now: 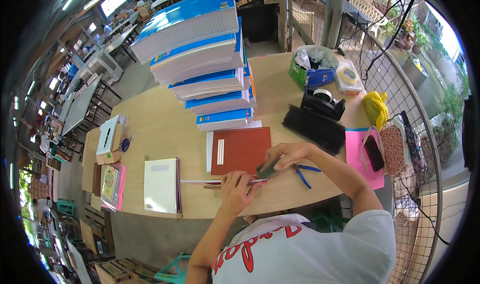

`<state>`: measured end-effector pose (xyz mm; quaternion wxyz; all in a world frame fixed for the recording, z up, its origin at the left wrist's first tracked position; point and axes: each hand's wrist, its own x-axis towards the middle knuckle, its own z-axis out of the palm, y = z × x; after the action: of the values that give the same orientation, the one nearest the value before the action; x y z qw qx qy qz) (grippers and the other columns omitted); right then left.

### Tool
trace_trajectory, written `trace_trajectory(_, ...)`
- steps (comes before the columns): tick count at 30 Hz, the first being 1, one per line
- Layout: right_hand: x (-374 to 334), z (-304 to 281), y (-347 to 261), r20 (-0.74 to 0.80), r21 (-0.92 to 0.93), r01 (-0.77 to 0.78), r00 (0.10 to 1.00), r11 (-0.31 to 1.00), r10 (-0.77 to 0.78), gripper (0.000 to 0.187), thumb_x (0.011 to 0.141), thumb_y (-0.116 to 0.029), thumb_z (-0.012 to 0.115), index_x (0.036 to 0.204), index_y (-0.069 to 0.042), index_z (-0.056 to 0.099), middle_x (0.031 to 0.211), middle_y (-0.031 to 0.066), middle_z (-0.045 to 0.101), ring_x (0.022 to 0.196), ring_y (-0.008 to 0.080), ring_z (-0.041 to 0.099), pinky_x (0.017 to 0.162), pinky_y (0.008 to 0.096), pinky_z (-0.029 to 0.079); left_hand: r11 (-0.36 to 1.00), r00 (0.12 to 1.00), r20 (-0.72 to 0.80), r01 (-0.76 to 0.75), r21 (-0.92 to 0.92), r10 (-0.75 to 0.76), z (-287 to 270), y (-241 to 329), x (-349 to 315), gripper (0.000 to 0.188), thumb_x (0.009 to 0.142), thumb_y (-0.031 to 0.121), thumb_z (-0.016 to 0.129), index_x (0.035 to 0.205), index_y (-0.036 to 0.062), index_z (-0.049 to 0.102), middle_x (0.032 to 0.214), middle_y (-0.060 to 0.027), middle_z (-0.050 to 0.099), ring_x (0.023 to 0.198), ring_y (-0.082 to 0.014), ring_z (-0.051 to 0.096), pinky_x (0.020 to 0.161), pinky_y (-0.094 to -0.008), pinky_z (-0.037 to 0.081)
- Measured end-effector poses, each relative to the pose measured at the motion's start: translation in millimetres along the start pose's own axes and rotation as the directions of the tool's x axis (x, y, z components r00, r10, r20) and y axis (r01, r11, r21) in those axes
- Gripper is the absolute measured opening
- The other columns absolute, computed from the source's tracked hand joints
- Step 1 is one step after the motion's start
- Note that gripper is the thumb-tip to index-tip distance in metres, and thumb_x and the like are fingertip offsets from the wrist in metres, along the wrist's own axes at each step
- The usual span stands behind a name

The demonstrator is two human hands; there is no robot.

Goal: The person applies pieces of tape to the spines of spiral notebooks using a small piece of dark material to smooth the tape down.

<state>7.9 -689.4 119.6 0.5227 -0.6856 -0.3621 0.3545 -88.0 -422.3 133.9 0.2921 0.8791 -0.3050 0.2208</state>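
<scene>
My left hand (236,190) is closed on a narrow white notebook edge (197,181), seen as a thin strip close to the table's front. Just right of it, my right hand (289,155) grips a dark green pad-like piece (268,170) against the strip's right end. A thin wire coil (290,170) seems to run out from under this hand. Beyond both hands lies a reddish-brown spiral notebook (250,146) with white strips on its cover. Blue-handled pliers (303,176) rest on the table right of my right hand.
A tall stack of blue-covered books (200,69) rises behind. Black binding coils (315,129), a tape dispenser (322,103) and a green-blue box (313,76) stand right. A phone (373,153) lies on a pink folder (354,159). Leftward are a white spiral notebook (161,184) and scissors (128,143).
</scene>
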Motion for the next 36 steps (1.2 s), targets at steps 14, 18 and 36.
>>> trace_trajectory(14,3.6,-4.6,-6.9,-0.108,-0.320,-0.045,0.994,0.946,0.010,0.048,0.080,-0.041,0.076,0.117,-0.010,0.074,0.106,0.0128,0.063,0.102,0.0261,0.059,0.087,0.0350,0.047,0.998,1.000,-0.013,-0.013,-0.064,0.013,4.5,-5.9,-5.5,0.053,0.076,0.019,0.084,0.118,0.0087,0.054,0.097,-0.0062,0.062,0.088,-0.0254,0.060,0.082,-0.0409,0.041)
trace_trajectory(18,6.7,1.4,-9.8,0.042,0.139,0.058,0.997,0.989,-0.064,0.048,0.076,-0.046,0.077,0.111,-0.015,0.077,0.102,0.0125,0.063,0.102,0.0274,0.058,0.086,0.0367,0.047,0.997,0.998,0.056,0.033,-0.067,-0.030,2.8,-7.5,-5.0,0.055,0.075,0.018,0.084,0.120,0.0087,0.053,0.099,-0.0068,0.063,0.091,-0.0254,0.060,0.083,-0.0407,0.041)
trace_trajectory(36,-2.1,-3.9,-3.2,-0.357,0.118,-0.052,0.930,0.992,0.092,0.044,0.079,-0.048,0.076,0.109,-0.016,0.078,0.107,0.0167,0.065,0.100,0.0293,0.061,0.083,0.0373,0.050,0.992,0.998,-0.059,-0.006,-0.125,-0.002,3.0,-10.6,1.8,0.051,0.073,0.019,0.086,0.116,0.0086,0.061,0.113,-0.0113,0.058,0.100,-0.0292,0.057,0.083,-0.0405,0.044)
